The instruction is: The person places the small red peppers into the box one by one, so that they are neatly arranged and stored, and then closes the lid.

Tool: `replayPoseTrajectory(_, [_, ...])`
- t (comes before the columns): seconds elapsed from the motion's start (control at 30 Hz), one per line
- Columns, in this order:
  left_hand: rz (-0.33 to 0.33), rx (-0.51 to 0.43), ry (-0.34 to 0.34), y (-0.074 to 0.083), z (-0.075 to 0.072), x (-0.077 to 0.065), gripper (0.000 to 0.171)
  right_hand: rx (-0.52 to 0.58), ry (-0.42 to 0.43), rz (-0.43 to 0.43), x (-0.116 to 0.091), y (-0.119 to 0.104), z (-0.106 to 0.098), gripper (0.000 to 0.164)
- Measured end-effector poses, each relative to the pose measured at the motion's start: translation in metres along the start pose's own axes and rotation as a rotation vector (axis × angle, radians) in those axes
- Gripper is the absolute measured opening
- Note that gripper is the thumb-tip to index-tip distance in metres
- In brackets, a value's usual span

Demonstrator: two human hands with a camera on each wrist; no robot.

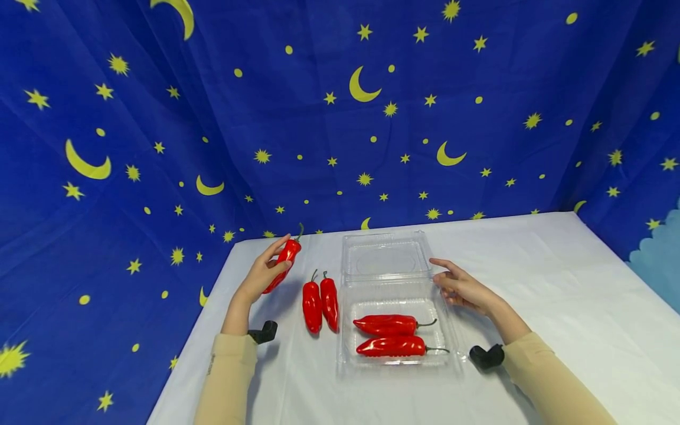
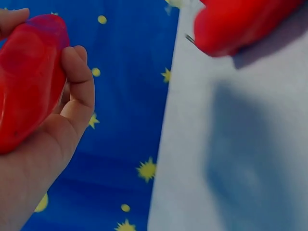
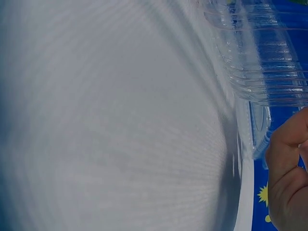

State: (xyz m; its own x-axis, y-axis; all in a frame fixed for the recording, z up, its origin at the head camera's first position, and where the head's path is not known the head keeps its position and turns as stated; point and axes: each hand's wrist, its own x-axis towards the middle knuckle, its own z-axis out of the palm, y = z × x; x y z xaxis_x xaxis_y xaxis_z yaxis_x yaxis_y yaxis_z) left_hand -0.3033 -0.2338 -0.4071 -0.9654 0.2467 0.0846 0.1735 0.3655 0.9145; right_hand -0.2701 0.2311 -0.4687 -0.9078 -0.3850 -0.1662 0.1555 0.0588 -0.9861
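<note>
In the head view my left hand grips a red pepper above the table's left side, its green stem pointing up and away. The left wrist view shows fingers and thumb curled round that pepper. My right hand is beside the right edge of a clear plastic clamshell container, index finger extended, the others loosely bent; whether it touches the plastic I cannot tell. The container's lid lies folded back. Two red peppers, a farther one and a nearer one, lie sideways in the base.
Two more red peppers, one on the left and one on the right, lie on the white tablecloth between my left hand and the container. A blue curtain with yellow moons and stars stands behind and along the sides.
</note>
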Motion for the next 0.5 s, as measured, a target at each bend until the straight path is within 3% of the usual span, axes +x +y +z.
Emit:
replayPoseTrajectory(0.23, [0.097, -0.056, -0.057, 0.032, 0.006, -0.002, 0.06, 0.007, -0.008, -0.001, -0.001, -0.001, 0.0, 0.065])
replayPoseTrajectory(0.43, [0.196, -0.017, -0.103, 0.075, 0.017, -0.012, 0.058, 0.003, -0.006, 0.0, -0.001, -0.001, 0.0, 0.065])
replayPoseTrajectory(0.5, [0.219, -0.01, -0.113, 0.08, 0.02, -0.011, 0.058, 0.001, -0.003, 0.003, -0.001, -0.001, 0.0, 0.065])
